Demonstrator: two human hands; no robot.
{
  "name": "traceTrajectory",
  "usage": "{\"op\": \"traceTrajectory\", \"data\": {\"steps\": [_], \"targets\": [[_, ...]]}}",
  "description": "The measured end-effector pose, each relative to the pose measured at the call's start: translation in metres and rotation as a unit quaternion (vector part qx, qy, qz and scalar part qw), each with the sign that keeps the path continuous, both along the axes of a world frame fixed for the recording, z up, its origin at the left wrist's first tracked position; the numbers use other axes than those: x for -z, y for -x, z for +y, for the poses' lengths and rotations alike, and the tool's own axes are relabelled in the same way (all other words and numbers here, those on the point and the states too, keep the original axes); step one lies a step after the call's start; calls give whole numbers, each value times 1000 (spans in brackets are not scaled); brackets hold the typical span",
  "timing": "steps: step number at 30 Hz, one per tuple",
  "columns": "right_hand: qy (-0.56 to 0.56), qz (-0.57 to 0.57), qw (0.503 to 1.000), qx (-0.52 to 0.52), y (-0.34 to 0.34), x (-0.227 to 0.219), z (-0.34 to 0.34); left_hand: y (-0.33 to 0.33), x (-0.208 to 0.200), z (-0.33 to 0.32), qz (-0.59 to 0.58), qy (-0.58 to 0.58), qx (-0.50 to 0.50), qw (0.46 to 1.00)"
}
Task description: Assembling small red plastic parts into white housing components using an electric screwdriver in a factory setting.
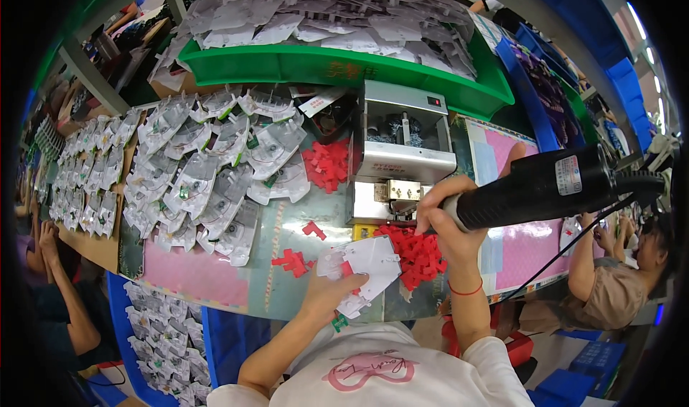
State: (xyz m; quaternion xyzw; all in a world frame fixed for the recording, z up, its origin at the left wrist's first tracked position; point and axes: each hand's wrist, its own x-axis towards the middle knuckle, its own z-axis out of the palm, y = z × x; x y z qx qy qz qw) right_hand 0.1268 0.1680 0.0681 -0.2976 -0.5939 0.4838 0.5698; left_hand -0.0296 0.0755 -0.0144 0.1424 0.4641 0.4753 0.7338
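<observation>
My left hand grips a pale, translucent plastic housing near the table's front edge, thumb on its face beside a small red piece. A bit of green circuit board shows below the housing. In my right hand lies a black electric screwdriver, held sideways, its front end pointing at the metal block of a silver screw feeder. Whether its tip touches the block cannot be made out. Red plastic pieces lie heaped under my right hand, and a few loose red pieces sit left of the housing.
Assembled pale housings cover the table's left side. Behind the feeder stands a green tray piled with flat pale parts. A second red heap lies left of the feeder. The screwdriver's cable trails right. Co-workers sit at both sides.
</observation>
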Motion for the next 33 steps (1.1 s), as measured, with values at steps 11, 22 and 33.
{"op": "traceTrajectory", "data": {"steps": [11,22,33], "targets": [[-75,-37,995,46,9,29,18,4,1,6,-9,-20,-19,1000],[3,84,993,-78,11,21,-16,2,-7,12,22,-21,-9,1000],[-8,134,968,-211,7,22,-16,3,-27,11,4,-20,3,1000]]}}
